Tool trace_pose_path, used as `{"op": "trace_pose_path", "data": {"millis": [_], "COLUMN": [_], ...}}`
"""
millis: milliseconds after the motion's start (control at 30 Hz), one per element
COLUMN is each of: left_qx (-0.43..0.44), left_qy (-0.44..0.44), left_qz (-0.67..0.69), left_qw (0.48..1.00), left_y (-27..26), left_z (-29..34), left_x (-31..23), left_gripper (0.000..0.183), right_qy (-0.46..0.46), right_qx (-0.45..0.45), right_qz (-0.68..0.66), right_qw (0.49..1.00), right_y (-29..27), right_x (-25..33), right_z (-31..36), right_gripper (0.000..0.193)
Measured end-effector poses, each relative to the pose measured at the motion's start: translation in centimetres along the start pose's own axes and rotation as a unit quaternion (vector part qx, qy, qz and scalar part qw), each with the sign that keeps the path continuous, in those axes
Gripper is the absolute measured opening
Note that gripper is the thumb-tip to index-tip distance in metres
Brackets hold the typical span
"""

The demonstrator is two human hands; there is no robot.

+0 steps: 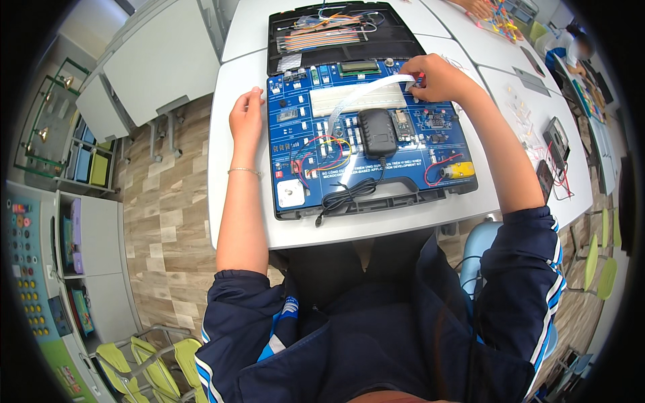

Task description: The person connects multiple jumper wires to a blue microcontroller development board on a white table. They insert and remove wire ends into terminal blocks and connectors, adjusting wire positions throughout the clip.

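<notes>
One white cable [368,88] is pinched by your right hand [435,78], seating unclear; adapter cord [349,193] lies bundled; left hand [246,119] open, empty.

The right hand [437,79] covers the far end of the ribbon [376,86], so how its fingers [415,65] meet it cannot be told. The adapter [377,134] hides a patch of the board [416,168], and the ribbon masks a strip of the breadboard [326,101]. On the right, the small parts [519,111] are too tiny to tell. Another person's hand [476,7] is cut by the far edge, the chairs [156,369] by the near edge at left. The seated person [571,52], far right, is blurred.
</notes>
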State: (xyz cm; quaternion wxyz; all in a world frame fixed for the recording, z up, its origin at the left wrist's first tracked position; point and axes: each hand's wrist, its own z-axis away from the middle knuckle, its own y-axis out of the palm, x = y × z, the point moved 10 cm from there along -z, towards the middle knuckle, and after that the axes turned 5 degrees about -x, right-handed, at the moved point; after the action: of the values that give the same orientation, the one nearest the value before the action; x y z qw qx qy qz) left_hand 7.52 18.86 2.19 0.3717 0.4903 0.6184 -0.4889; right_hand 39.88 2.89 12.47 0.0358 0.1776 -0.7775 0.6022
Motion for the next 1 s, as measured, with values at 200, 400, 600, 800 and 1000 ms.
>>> {"op": "trace_pose_path", "data": {"millis": [200,400,600,800,1000], "left_qx": [-0.002,-0.003,-0.004,0.001,0.001], "left_qy": [-0.003,-0.005,-0.010,-0.001,0.003], "left_qz": [-0.009,-0.004,-0.004,-0.009,-0.024], "left_qw": [1.000,1.000,1.000,1.000,1.000], "left_y": [-0.1,-0.2,-0.1,-0.1,-0.1], "left_z": [-0.1,-0.2,-0.1,0.1,0.2], "left_x": [0.1,0.4,0.3,0.0,-0.5], "left_gripper": [0.042,0.042,0.043,0.043,0.046], "right_qy": [0.043,0.007,0.083,0.228,0.186], "right_qx": [0.053,-0.080,-0.051,0.005,-0.045], "right_qz": [0.046,0.107,0.128,0.014,0.119], "right_qw": [0.997,0.991,0.987,0.973,0.974], "right_y": [0.2,-2.3,-0.5,-0.4,-1.4], "right_x": [-1.3,-1.2,-3.3,-5.9,-6.1], "right_z": [-0.8,-2.5,-3.8,-3.8,-4.2], "right_gripper": [0.020,0.015,0.015,0.015,0.015]}}
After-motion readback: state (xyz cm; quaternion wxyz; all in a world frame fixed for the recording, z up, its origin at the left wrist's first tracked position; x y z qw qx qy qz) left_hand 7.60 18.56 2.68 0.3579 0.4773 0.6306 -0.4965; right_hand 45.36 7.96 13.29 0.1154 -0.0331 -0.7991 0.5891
